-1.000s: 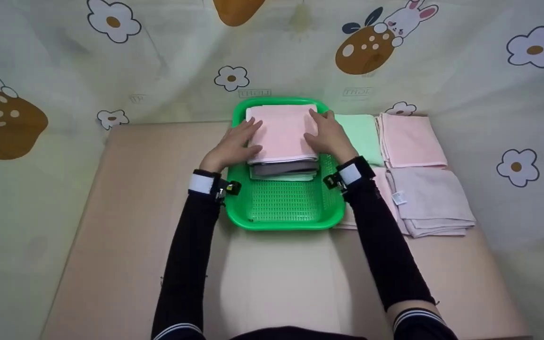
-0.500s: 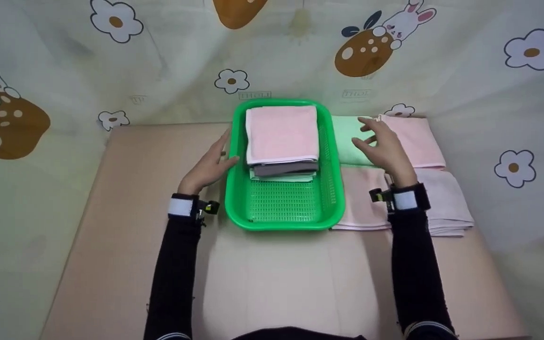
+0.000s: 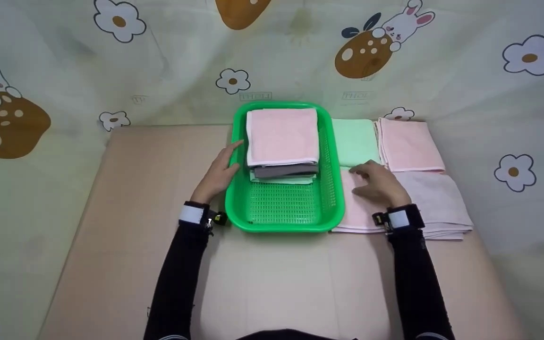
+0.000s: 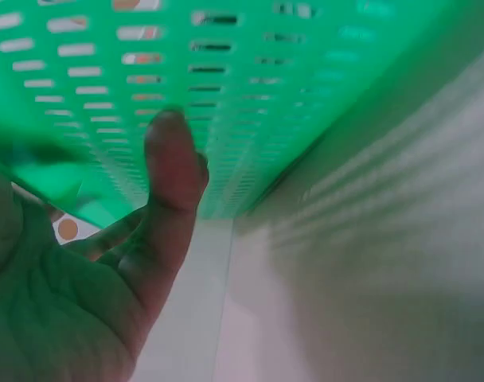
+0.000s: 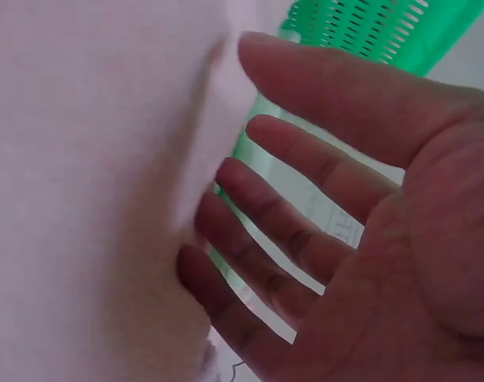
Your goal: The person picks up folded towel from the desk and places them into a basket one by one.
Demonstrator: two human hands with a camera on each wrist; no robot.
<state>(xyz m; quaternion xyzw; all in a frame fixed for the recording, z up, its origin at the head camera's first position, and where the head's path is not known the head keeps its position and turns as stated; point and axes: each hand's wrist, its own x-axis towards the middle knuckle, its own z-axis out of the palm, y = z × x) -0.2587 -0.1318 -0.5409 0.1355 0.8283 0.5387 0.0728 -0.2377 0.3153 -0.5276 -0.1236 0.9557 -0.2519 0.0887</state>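
Note:
A green plastic basket (image 3: 284,225) stands in the middle of the table, holding a stack of folded cloths with a pink cloth (image 3: 282,137) on top and grey and green ones below. My left hand (image 3: 216,177) rests at the basket's left side, fingertips at the rim; in the left wrist view the thumb (image 4: 174,163) lies along the perforated wall. To the right of the basket, my right hand (image 3: 379,184) is over a folded pink cloth (image 3: 354,208). Its fingers are loosely bent, tips close to the cloth, with nothing held between them.
Behind the right hand lie a folded green cloth (image 3: 357,141) and another pink cloth (image 3: 412,145). A pale grey-lilac cloth (image 3: 439,203) sits at the front right. A patterned curtain (image 3: 168,61) rises behind the table (image 3: 140,189).
Both hands have left the stack in the basket. The left moved out to the basket's left rim. The right moved out over the cloths on the right, then nearer me to the front pink one.

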